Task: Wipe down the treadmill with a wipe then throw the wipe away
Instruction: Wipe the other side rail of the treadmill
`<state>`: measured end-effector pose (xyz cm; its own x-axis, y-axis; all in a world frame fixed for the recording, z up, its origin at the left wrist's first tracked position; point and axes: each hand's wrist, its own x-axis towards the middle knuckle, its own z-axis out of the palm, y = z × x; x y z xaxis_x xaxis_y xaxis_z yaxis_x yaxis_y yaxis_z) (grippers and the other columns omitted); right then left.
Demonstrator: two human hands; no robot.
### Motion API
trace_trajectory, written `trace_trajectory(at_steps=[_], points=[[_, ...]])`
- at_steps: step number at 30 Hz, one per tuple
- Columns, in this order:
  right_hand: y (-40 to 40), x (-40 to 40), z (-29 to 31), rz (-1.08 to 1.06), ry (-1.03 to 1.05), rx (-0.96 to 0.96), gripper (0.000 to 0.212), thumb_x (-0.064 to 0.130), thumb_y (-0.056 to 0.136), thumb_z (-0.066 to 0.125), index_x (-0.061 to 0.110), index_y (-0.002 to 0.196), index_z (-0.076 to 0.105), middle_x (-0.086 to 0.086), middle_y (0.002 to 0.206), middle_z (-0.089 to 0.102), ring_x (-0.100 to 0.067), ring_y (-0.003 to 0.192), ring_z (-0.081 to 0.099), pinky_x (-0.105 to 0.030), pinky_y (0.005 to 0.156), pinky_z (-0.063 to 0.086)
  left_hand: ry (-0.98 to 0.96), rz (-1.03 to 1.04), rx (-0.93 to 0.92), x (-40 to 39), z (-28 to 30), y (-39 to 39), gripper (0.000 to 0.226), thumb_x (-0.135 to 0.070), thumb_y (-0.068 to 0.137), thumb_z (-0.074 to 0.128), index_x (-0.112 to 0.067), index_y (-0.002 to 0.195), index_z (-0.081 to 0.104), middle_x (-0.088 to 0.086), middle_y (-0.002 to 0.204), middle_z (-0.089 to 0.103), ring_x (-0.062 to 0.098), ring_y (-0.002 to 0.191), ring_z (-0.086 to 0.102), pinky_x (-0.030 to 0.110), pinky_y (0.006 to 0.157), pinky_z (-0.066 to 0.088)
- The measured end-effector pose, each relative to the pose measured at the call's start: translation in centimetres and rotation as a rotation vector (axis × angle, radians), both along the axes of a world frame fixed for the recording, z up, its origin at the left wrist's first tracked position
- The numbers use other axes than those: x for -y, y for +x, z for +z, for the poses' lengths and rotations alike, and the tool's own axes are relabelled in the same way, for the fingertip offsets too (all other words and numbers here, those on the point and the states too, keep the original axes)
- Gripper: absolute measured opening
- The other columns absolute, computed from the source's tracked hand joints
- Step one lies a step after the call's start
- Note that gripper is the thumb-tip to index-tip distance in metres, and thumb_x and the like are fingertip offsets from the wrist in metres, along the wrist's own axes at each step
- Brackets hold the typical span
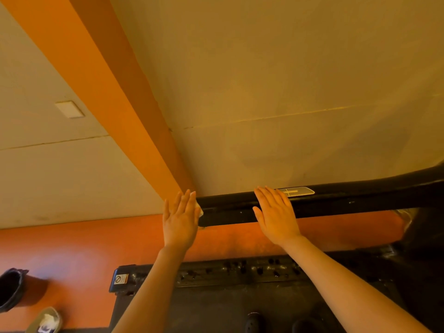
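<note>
The left hand (pixel 180 218) lies flat with its fingers straight and close together, pressing a white wipe (pixel 199 209) against the left end of the treadmill's black top bar (pixel 336 200); only a small corner of the wipe shows past the fingers. The right hand (pixel 276 215) rests spread and flat on the same bar, further right, holding nothing and likely bracing. Judging by this, wiping is under way at the console end, and the deck (pixel 240 306) below and the rest of the frame probably remain to be done. A dark bin (pixel 12 288) at the lower left, well apart from both hands, looks like the place for the wipe, which is not yet thrown away
</note>
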<state>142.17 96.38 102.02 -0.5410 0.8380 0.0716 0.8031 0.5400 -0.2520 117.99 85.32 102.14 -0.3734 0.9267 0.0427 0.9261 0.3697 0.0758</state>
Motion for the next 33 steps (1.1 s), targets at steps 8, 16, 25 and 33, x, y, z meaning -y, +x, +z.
trace_trajectory(at_steps=[8,16,25,33], points=[[-0.5,0.3,-0.1,-0.048,0.007,-0.017,0.067,0.049,0.103,0.014,0.010,0.136,0.058,-0.011,0.137,0.061,-0.030,0.129,0.056,-0.046,0.108,0.040,0.028,-0.052,0.061,-1.1,-0.6,3.2,0.061,-0.041,0.103,0.011,-0.014,0.152,0.037,0.008,0.157,0.036,0.028,0.149,0.022,0.045,0.121,0.012],[-0.6,0.4,-0.2,-0.060,0.003,0.007,0.066,0.049,0.102,0.017,0.011,0.138,0.057,-0.011,0.138,0.059,-0.031,0.130,0.055,-0.043,0.108,0.037,0.057,0.000,0.035,1.0,-0.6,-1.4,0.073,-0.049,0.095,-0.006,-0.021,0.157,0.022,0.001,0.164,0.022,0.016,0.152,0.006,0.037,0.122,-0.005],[-0.6,0.6,-0.2,-0.056,0.004,0.005,0.065,0.048,0.101,0.020,0.010,0.141,0.053,-0.011,0.142,0.056,-0.030,0.134,0.051,-0.044,0.111,0.034,0.077,-0.071,0.005,-0.8,-1.2,2.1,0.054,-0.033,0.106,0.019,-0.012,0.152,0.034,0.009,0.159,0.032,0.027,0.150,0.019,0.044,0.121,0.013],[-0.7,0.7,-0.1,-0.046,-0.019,0.016,0.075,0.054,0.098,0.008,0.013,0.149,0.043,-0.010,0.152,0.045,-0.028,0.144,0.037,-0.043,0.118,0.022,0.012,-0.194,-0.071,-2.0,-0.8,3.0,0.058,-0.041,0.105,0.012,-0.017,0.156,0.024,0.004,0.162,0.024,0.023,0.152,0.011,0.044,0.121,-0.006]])
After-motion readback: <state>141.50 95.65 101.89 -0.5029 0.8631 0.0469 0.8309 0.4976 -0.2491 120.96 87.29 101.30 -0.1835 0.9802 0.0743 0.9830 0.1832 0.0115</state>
